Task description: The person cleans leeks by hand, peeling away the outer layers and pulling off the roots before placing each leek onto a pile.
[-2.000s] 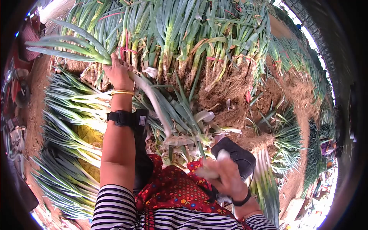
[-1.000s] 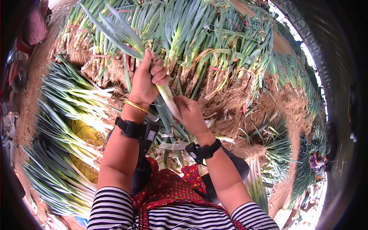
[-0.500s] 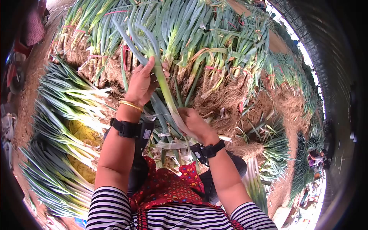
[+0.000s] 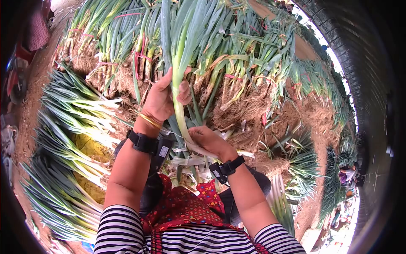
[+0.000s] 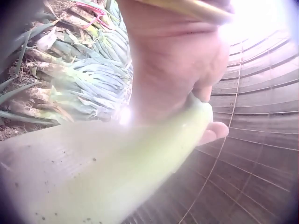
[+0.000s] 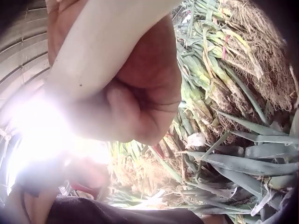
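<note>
One long green onion (image 4: pixel 179 108) stands almost upright between the hands in the head view, leaves up, pale end down. My left hand (image 4: pixel 167 95) grips it just under the leaves, with fingers curled round the stalk. Lower down, my right hand (image 4: pixel 208 140) holds the white end with curled fingers. In the left wrist view the pale stalk (image 5: pixel 107 163) runs across my left palm (image 5: pixel 173 70). The right wrist view has the white stem (image 6: pixel 100 44) lying across my right hand (image 6: pixel 140 88); the fingertips are partly hidden.
Bundled onions with roots (image 4: pixel 249 101) line the far side. Onions with white stems (image 4: pixel 80 110) lie in piles at the left, beside a yellow sack (image 4: pixel 91 146). Loose leaves and peelings (image 4: pixel 190 161) cover the ground before the red apron (image 4: pixel 186 205).
Since two seconds ago, the right hand has come up from near the lap to the onion's white end. The onion has swung from slanting left to nearly upright, and the left hand has moved right.
</note>
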Action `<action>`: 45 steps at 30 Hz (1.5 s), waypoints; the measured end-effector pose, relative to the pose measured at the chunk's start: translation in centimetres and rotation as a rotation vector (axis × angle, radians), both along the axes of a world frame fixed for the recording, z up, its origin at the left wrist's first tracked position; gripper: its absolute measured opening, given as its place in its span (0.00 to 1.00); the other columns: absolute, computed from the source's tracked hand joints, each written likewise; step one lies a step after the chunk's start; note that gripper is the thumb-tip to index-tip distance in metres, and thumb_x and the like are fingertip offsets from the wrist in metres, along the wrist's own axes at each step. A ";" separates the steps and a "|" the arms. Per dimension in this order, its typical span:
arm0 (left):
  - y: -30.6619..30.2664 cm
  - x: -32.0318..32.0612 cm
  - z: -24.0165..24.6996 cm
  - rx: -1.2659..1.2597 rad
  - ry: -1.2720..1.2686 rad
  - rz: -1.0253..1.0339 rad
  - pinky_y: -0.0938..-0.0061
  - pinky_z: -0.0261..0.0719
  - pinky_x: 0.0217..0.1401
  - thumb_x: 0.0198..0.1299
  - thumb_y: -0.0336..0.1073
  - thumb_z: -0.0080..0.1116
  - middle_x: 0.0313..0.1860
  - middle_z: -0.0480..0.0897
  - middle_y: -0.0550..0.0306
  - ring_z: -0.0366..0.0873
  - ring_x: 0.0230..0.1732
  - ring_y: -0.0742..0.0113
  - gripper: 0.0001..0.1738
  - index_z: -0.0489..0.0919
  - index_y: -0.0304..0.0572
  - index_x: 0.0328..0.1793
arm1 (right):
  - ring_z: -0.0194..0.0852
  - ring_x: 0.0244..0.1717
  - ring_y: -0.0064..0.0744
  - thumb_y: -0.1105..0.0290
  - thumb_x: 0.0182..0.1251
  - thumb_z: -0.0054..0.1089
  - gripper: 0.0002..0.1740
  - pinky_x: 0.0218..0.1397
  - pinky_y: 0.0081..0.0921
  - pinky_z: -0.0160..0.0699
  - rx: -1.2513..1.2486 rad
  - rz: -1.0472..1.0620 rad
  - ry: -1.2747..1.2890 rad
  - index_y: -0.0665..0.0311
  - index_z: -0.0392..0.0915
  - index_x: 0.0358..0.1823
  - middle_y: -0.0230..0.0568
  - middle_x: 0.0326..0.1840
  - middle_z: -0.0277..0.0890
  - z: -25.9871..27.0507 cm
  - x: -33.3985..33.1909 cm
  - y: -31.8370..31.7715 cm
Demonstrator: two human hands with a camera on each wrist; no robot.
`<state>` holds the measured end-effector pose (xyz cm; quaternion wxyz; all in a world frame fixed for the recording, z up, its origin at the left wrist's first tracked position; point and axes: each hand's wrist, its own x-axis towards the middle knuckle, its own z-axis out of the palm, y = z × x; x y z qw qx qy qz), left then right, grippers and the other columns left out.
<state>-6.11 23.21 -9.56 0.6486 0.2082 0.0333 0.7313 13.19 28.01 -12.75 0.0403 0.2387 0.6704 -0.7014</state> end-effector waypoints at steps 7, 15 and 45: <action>0.1 0.2 -0.4 0.131 0.018 -0.009 0.84 0.56 0.19 0.69 0.43 0.36 0.14 0.62 0.70 0.55 0.11 0.79 0.14 0.71 0.44 0.42 | 0.67 0.29 0.22 0.57 0.70 0.46 0.21 0.35 0.22 0.67 0.290 -0.014 0.038 0.70 0.77 0.41 0.35 0.27 0.74 -2.5 -0.2 0.2; 1.1 1.0 0.6 -0.574 0.239 0.266 0.80 0.59 0.22 0.66 0.58 0.37 0.19 0.64 0.68 0.55 0.13 0.77 0.22 0.67 0.49 0.36 | 0.76 0.39 0.53 0.60 0.68 0.46 0.15 0.40 0.36 0.71 0.827 -0.388 -0.181 0.64 0.73 0.44 0.55 0.35 0.76 -4.7 1.4 -0.3; 0.9 1.3 0.1 -0.430 0.624 0.579 0.79 0.71 0.38 0.60 0.43 0.58 0.35 0.77 0.65 0.72 0.35 0.78 0.15 0.76 0.40 0.44 | 0.62 0.24 0.24 0.67 0.68 0.51 0.12 0.29 0.22 0.65 0.488 -0.599 0.356 0.71 0.72 0.33 0.37 0.23 0.69 2.5 -6.4 0.6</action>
